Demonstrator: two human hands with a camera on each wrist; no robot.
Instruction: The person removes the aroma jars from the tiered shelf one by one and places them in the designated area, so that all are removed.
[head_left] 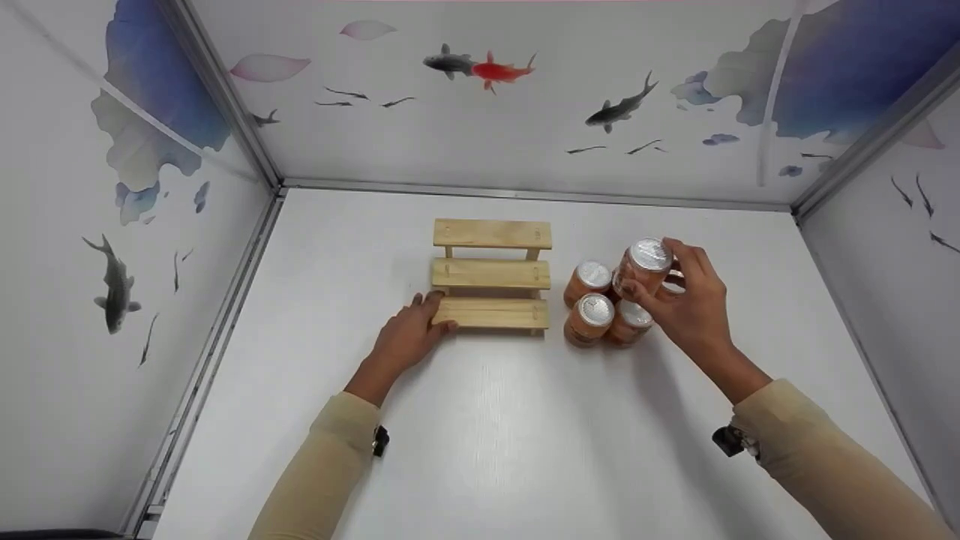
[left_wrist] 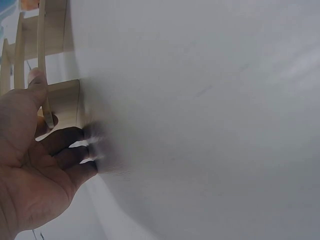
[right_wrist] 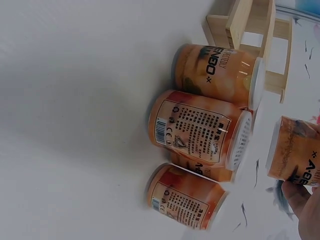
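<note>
A three-step wooden rack [head_left: 491, 274] stands on the white table, about the middle. My left hand [head_left: 407, 334] holds the left end of its lowest board; in the left wrist view the thumb [left_wrist: 37, 82] lies on the board and a finger is under it. To the right of the rack, my right hand [head_left: 697, 300] grips an orange can [head_left: 649, 257] with a silver lid. The right wrist view has this can [right_wrist: 295, 150] raised off the table, above the others. Several similar cans [head_left: 589, 321] stand close together beneath it, partly hidden in the head view.
White panels printed with fish [head_left: 501, 71] and leaves enclose the table [head_left: 487, 435] at the back and both sides. A metal rail [head_left: 517, 195] runs along the back edge. The cans stand a short way from the rack's right side.
</note>
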